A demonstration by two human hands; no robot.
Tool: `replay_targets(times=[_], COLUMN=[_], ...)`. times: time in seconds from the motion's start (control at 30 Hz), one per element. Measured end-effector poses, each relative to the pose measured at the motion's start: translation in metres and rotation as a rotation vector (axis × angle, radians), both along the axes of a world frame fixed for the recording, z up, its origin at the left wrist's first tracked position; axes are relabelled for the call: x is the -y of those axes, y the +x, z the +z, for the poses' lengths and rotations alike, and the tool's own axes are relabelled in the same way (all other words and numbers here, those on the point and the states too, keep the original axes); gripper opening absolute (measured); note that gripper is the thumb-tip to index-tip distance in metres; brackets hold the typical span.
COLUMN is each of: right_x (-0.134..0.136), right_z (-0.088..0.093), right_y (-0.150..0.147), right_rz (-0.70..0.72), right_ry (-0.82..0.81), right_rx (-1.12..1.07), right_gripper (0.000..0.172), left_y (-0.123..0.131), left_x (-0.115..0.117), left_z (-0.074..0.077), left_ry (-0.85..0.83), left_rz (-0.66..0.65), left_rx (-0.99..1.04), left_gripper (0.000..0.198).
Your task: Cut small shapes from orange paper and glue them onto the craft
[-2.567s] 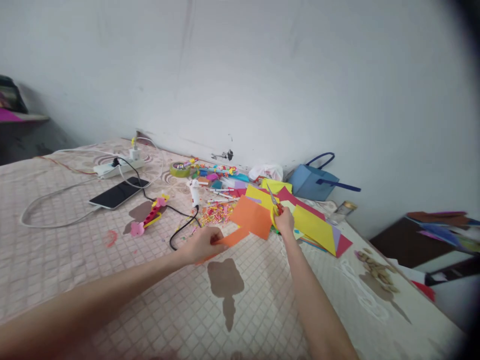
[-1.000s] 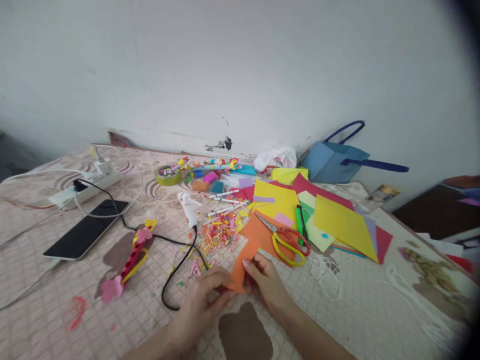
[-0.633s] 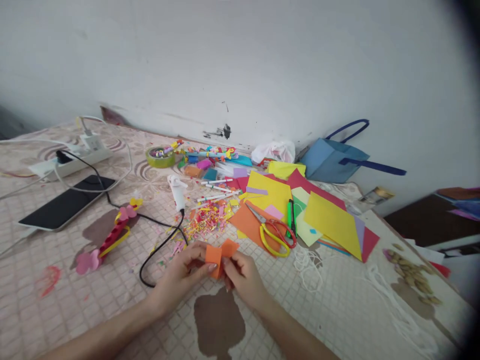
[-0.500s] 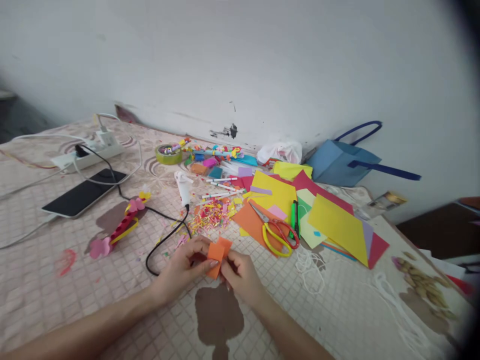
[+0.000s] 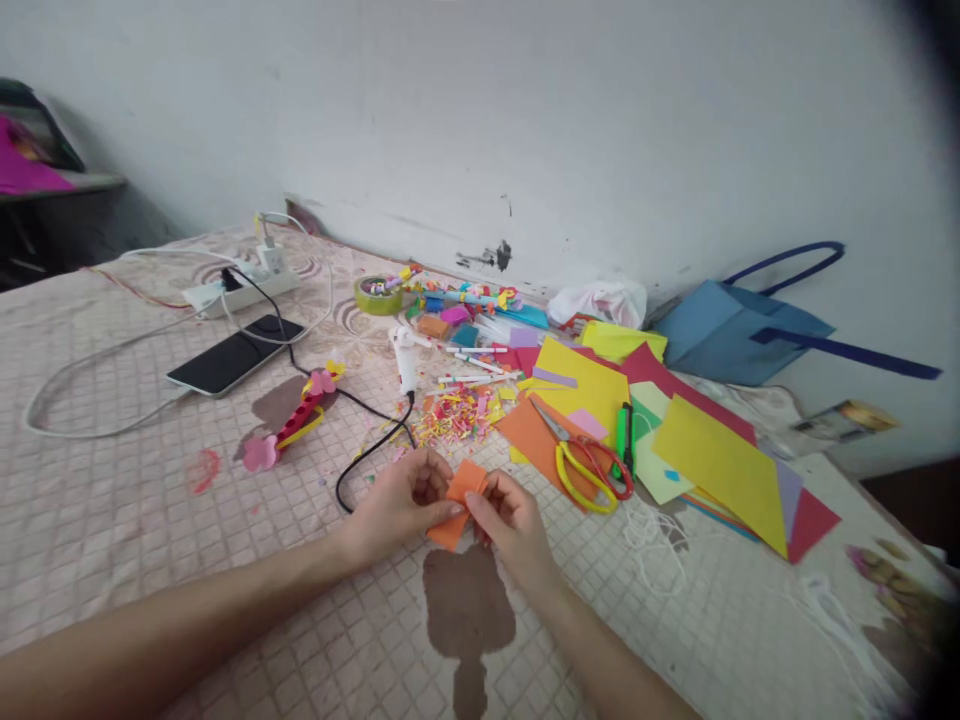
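Observation:
A small folded piece of orange paper (image 5: pixel 459 505) is held just above the table between both hands. My left hand (image 5: pixel 401 508) pinches its left side, thumb in front. From the right, my right hand (image 5: pixel 511 520) grips it with the thumb pressed on its face; the fingers behind are partly hidden. Beyond the hands lie a white glue gun (image 5: pixel 405 362) with a black cord and a heap of coloured paper shreds (image 5: pixel 454 415). Scissors with red and yellow handles (image 5: pixel 585 470) rest on orange sheet material to the right.
Left are a phone (image 5: pixel 235 355), a power strip (image 5: pixel 244 292) and a pink-and-red craft piece (image 5: pixel 296 420). Right are a green cutter (image 5: pixel 625 440), yellow sheets (image 5: pixel 724 470), white string (image 5: pixel 652 540) and a blue bag (image 5: pixel 739 330). Green tape (image 5: pixel 377 296) stands near the wall.
The view has turned left, so everything sits further right. The orange paper now tilts, its two flaps lying closer together, and my right thumb has come onto its front.

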State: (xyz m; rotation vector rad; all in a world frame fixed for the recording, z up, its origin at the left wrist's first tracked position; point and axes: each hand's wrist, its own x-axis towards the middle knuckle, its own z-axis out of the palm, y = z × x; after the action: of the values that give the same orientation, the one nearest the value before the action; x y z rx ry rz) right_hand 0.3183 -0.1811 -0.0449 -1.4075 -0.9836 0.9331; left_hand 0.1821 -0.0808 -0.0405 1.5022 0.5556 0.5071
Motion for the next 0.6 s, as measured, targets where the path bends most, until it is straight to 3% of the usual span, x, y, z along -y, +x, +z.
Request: replay_targets(times=[0.1,0.2,0.6], right_x=[0.0,0.001,-0.001], right_z=[-0.003,-0.005,-0.001], right_y=[-0.002,-0.002,-0.005], right_rz=[-0.024,-0.001,0.027], right_ry=[-0.008,0.013,0.023], right_rx=[0.054,0.082,0.017], right_gripper=[0.03,0.027,0.024], left_y=[-0.002,-0.004,-0.007], left_x=[0.003,0.003,-0.001], left_z=[0.004,0.006,-0.006], left_ry=[-0.009,-0.011,0.071], left_rz=[0.01,-0.031,-0.062], left_rx=[0.046,0.036,-0.051], left_gripper=[0.038,0.027,0.024])
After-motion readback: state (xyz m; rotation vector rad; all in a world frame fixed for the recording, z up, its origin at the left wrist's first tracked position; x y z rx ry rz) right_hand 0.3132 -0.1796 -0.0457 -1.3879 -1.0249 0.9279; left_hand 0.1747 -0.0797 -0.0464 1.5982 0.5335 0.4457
